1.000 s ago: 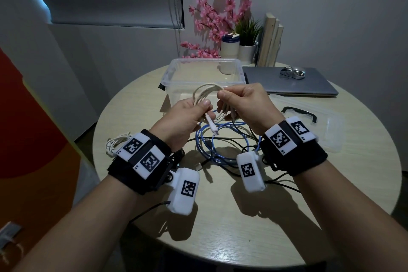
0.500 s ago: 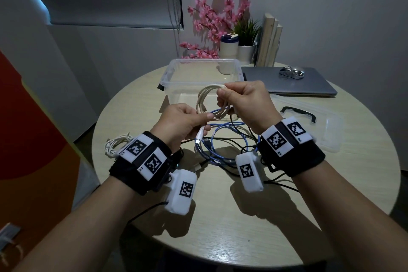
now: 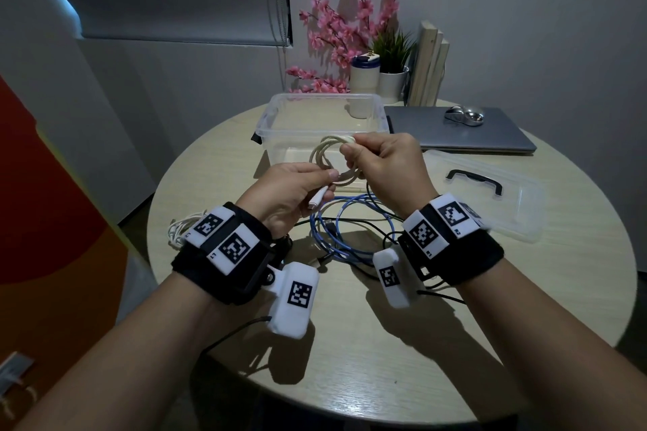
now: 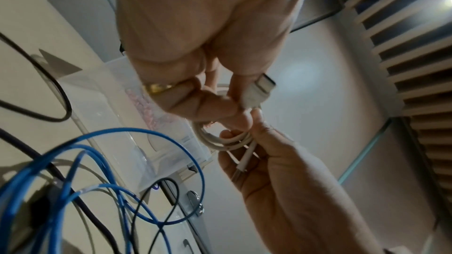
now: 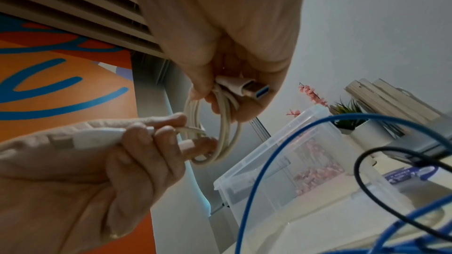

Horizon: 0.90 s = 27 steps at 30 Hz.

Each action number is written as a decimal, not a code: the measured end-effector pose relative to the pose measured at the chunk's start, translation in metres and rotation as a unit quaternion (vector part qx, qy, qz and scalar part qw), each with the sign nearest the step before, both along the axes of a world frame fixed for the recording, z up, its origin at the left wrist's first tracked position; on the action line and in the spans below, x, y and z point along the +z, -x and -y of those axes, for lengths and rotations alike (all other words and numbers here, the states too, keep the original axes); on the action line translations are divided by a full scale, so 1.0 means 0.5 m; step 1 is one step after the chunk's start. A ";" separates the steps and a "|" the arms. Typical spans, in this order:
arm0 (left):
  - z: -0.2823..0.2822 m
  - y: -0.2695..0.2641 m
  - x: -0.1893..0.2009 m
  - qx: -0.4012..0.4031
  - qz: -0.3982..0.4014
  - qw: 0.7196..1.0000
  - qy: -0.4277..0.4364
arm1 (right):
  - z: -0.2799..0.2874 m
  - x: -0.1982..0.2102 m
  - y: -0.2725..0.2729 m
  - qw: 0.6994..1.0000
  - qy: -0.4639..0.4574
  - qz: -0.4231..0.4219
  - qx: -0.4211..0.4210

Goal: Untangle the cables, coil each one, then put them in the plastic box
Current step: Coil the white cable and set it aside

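Note:
A cream white cable [image 3: 324, 154] hangs in a small coil above the table, in front of the clear plastic box [image 3: 280, 115]. My right hand [image 3: 380, 164] grips the top of the coil, with one USB plug [image 5: 254, 87] poking out of the fist. My left hand [image 3: 297, 189] pinches the cable's other end just behind its white plug [image 3: 318, 199], against the bottom of the coil. A blue cable [image 3: 345, 224] and a black cable [image 3: 388, 238] lie tangled on the table below both hands. Another coiled white cable [image 3: 178, 229] lies at the left table edge.
The box lid [image 3: 490, 196] with a black handle lies at the right. A closed laptop [image 3: 462, 133] with a mouse [image 3: 464, 114] on it sits behind. A cup [image 3: 364, 80], plant pot, pink flowers and books stand at the back of the round table [image 3: 420, 360].
My right hand has lifted the coil slightly and turned it. My left hand slid along the loose end and brought the plug end up to the coil's bottom.

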State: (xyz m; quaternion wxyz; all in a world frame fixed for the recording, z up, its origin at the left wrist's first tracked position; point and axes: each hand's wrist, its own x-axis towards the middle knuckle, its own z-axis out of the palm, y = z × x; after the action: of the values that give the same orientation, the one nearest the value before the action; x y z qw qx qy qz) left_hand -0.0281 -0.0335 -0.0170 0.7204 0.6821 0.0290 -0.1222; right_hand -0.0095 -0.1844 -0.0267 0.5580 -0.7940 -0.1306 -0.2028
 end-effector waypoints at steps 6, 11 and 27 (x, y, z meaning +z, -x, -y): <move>-0.004 0.001 0.003 -0.033 -0.009 0.999 0.028 | 0.002 0.006 0.001 0.997 -0.059 -0.039 0.041; 0.003 -0.005 -0.013 0.028 0.017 0.996 0.081 | 0.003 0.002 0.000 0.994 -0.040 -0.063 0.076; -0.009 0.001 -0.014 -0.099 0.149 0.977 -0.117 | 0.012 -0.001 -0.008 0.991 0.037 -0.105 0.074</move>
State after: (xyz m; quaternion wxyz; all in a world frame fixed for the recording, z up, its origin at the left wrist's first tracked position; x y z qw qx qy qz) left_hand -0.0288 -0.0291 -0.0242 0.6159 0.7719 -0.1323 -0.0856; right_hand -0.0054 -0.1902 -0.0270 0.5522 -0.8192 -0.1371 -0.0715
